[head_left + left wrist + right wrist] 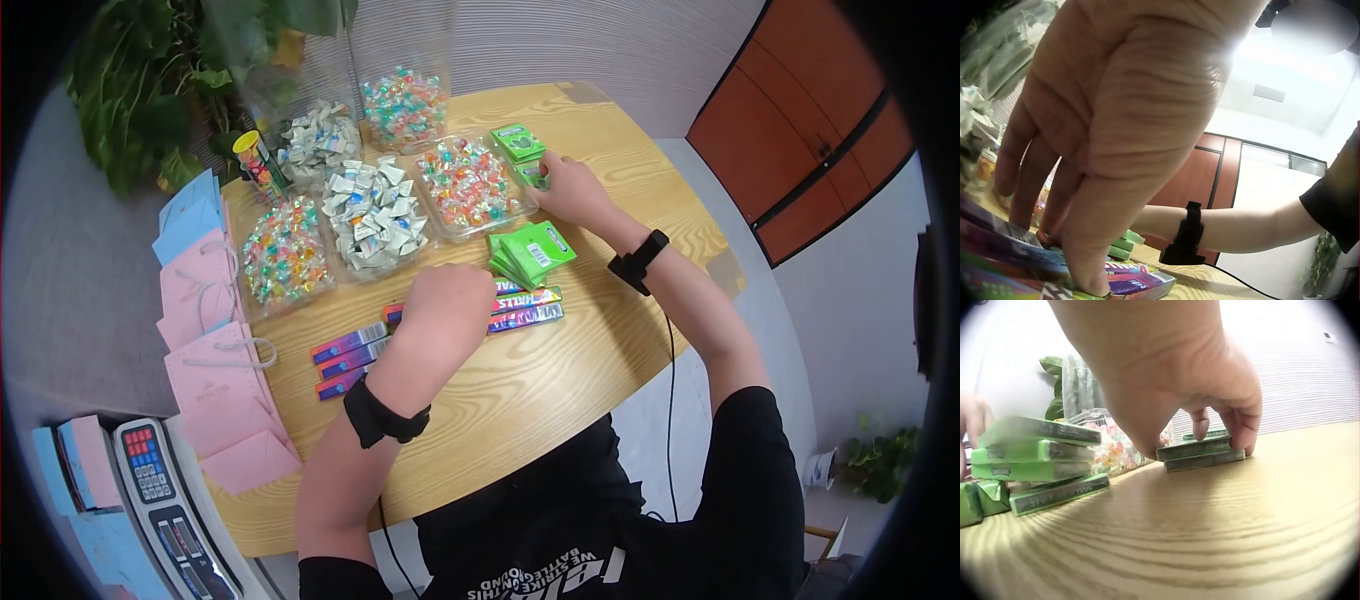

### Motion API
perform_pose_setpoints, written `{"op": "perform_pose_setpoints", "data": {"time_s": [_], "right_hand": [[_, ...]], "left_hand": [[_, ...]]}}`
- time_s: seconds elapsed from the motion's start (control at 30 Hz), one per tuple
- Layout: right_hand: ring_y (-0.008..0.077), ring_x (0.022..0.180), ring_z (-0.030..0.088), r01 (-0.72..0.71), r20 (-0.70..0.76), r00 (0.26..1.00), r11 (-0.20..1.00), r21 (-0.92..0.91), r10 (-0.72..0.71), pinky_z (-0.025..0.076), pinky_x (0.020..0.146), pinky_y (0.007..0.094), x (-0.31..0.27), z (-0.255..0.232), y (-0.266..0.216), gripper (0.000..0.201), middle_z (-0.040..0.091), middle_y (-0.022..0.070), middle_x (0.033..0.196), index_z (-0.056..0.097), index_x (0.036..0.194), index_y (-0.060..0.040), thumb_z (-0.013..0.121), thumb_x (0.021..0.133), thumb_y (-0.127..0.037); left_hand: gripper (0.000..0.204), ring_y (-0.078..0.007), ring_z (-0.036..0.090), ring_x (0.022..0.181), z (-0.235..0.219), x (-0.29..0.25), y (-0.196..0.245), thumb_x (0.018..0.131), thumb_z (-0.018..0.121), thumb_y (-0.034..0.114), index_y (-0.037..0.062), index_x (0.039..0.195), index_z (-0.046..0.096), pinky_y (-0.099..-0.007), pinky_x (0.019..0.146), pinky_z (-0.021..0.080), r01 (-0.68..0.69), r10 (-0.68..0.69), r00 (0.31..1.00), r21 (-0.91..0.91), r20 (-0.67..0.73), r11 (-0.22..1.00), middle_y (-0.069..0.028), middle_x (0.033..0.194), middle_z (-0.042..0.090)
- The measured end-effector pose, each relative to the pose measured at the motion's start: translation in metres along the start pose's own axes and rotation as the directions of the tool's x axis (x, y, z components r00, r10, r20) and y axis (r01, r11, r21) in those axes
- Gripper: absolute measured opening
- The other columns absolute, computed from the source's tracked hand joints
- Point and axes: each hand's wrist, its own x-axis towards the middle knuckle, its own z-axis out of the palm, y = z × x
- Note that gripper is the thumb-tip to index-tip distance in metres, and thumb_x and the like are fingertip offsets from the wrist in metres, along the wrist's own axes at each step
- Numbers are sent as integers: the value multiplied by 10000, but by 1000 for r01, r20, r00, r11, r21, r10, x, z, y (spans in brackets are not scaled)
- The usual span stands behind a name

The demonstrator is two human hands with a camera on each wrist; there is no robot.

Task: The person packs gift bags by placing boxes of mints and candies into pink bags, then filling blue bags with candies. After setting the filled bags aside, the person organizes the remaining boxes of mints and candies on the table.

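My right hand (577, 192) pinches green flat packs (531, 172) at the table's back right; in the right wrist view, thumb and fingers span the ends of two stacked packs (1200, 453). A looser stack of green packs (540, 248) lies nearer, beside candy sticks. My left hand (452, 308) is over the row of colourful candy sticks (528, 318); in the left wrist view its thumb and fingers reach down around the sticks (1138, 282), the thumb touching them. More purple sticks (347, 363) lie to its left.
Clear trays of wrapped candies (472, 186) and white packets (375, 218) stand behind, with tall clear containers (405, 105) farther back. Pink paper bags (222, 390) line the left edge, next to a scale (172, 500). A yellow-topped tube (257, 163) stands back left.
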Motion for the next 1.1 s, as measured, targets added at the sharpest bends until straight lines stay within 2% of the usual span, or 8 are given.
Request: {"op": "perform_pose_setpoints", "data": {"time_s": [0.07,0.13,0.27,0.37,0.53,0.77,1.03,1.1], "right_hand": [[377,968,584,6,23,1000,1000,-10,-6,493,826,444,1,-1,-5,474,620,213,989,567,1043,-30,649,773,-410],[377,989,583,-22,56,998,1000,-4,22,490,852,438,0,-5,-8,524,616,212,1007,565,1067,-33,649,780,-463],[382,1040,573,-57,-19,998,995,-77,55,479,896,434,5,-7,-13,625,603,218,1072,535,1175,-43,630,790,-526],[387,1117,545,15,-124,992,1000,4,-14,464,934,437,34,-1,-6,732,567,238,1197,464,1299,-47,627,787,-544],[365,1171,544,-250,61,967,867,431,249,443,963,423,75,10,-3,858,528,257,1297,335,1434,-38,629,798,-533],[342,1120,584,-200,228,961,964,177,158,463,939,401,72,0,-16,731,581,240,1230,445,1361,-10,614,834,-488],[347,1074,606,-213,-13,976,961,175,219,476,907,423,59,9,-4,688,621,207,1178,521,1272,-6,555,824,-527],[348,1059,611,-244,91,968,959,143,233,479,894,420,52,1,8,681,626,215,1161,539,1249,9,550,824,-524]], "left_hand": [[199,-324,632,903,3,-1,-2,683,759,126,18,827,676,-421,790,512,-4,4,1000,-16,-1,1000,-147,895,658],[115,-293,688,727,11,-1,-6,776,586,64,47,763,699,-385,658,547,-102,110,975,47,-193,994,-145,760,687],[117,-290,689,723,7,-1,-2,777,585,66,46,760,699,-382,653,547,-68,77,979,54,-187,996,-144,761,688],[176,-319,652,861,2,-1,2,675,752,114,16,805,685,-415,753,534,0,0,999,12,-41,1000,-148,867,665],[161,-322,654,850,0,-2,2,673,742,104,12,791,684,-417,749,532,-16,14,998,-23,-59,1000,-152,854,666],[120,-328,655,821,6,-2,0,679,722,83,6,761,679,-418,732,532,-36,35,993,-4,-117,999,-156,816,663],[105,-328,655,823,8,-1,0,666,701,61,15,758,679,-416,730,534,-29,27,994,-16,-107,999,-158,822,662],[109,-328,654,830,7,-1,1,672,704,68,17,765,680,-418,735,534,-18,18,995,-4,-101,1000,-157,835,663]]}}
